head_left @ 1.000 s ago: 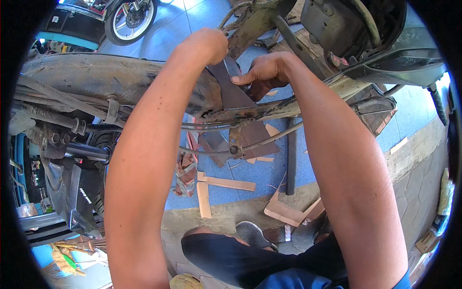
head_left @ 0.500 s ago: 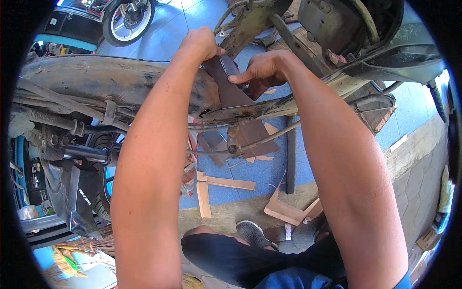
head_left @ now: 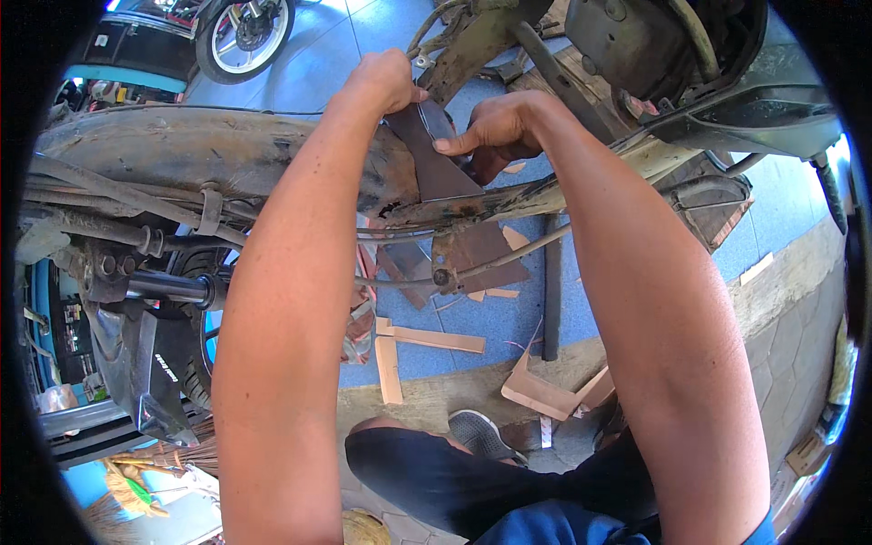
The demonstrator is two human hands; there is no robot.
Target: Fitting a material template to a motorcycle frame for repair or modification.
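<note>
sheet [head_left: 431, 159], one, dark brown, thin, waisted; far of centre, slanting over the frame [head_left: 209, 154], its wide near end at the frame's rusty rim. probably propped there so that the frame bears part of the load; whether the whole edge touches cannot be told.

left hand [head_left: 385, 82], one: pinching the sheet's far left corner, thumb showing, most fingers hidden. the hold at the narrow end likely serves to set its slant.

right hand [head_left: 500, 129], one: closed on the sheet's right edge, thumb on the near face, fingers curled out of sight on the far side. the thumb seems to press as a clamp, steadying what the left hand tips; with hands at opposite sides, the sheet is less apt to twist.

cables [head_left: 127, 186], several: along the frame's near left side, gathered by a band [head_left: 211, 209], presumably to keep them from sagging.

cowl [head_left: 772, 113], one, grey: far right, above the frame's right end.

offcuts [head_left: 486, 254], brown: on the blue floor [head_left: 459, 365], just below the frame, apart from both hands.

card strips [head_left: 436, 340], tan: nearer, loose, lying flat.

bar [head_left: 551, 300], black: right of the offcuts, pointing near to far.

wheel [head_left: 243, 41], one: far left.

brooms [head_left: 193, 443]: near left.
</note>
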